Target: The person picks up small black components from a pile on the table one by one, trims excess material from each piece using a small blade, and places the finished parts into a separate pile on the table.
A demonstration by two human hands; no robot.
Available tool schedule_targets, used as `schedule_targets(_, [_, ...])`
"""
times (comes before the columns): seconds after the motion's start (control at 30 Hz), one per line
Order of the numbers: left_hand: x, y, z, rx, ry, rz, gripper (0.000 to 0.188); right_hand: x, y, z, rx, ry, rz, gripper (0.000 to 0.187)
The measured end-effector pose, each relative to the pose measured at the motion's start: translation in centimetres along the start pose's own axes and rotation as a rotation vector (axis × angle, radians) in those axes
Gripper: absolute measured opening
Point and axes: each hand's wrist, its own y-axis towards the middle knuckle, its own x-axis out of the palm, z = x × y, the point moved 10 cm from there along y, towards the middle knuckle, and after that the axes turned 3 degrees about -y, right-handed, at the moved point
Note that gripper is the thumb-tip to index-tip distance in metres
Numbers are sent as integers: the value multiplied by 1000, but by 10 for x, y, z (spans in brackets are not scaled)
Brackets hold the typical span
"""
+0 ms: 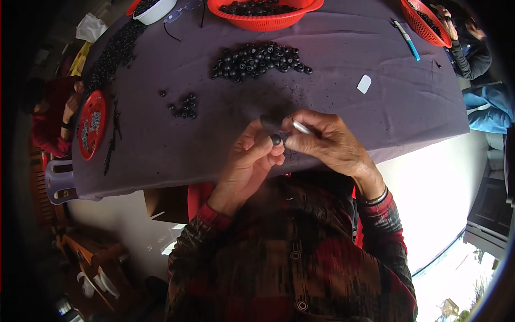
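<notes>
My left hand (249, 155) pinches a small round black piece (276, 140) between thumb and fingers, just past the table's near edge. A dark, blurred patch (271, 122) shows by its index fingertip; I cannot tell what it is. Close against it, my right hand (335, 142) grips a slim whitish tool (301, 127) between thumb and index finger. The tool's working end is hidden. Beyond my hands lies a heap of similar black round pieces (255, 61), with a smaller cluster (186, 107) to the left.
A purple cloth (343, 48) covers the table. Red baskets (265, 21) and a white bowl (155, 12) stand at the far side. A red tray (92, 126) is left; a white rounded piece (364, 84) and blue pen (409, 43) lie right. Other people sit at both sides.
</notes>
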Motion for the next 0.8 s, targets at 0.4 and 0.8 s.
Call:
schedule_targets(0.4, [-4, 0, -13, -95, -45, 3, 37, 24, 2, 3, 33, 451, 43, 10])
schedule_targets(0.8, [-50, -29, 108, 345, 972, 450, 16, -51, 25, 6, 20, -419, 233, 13])
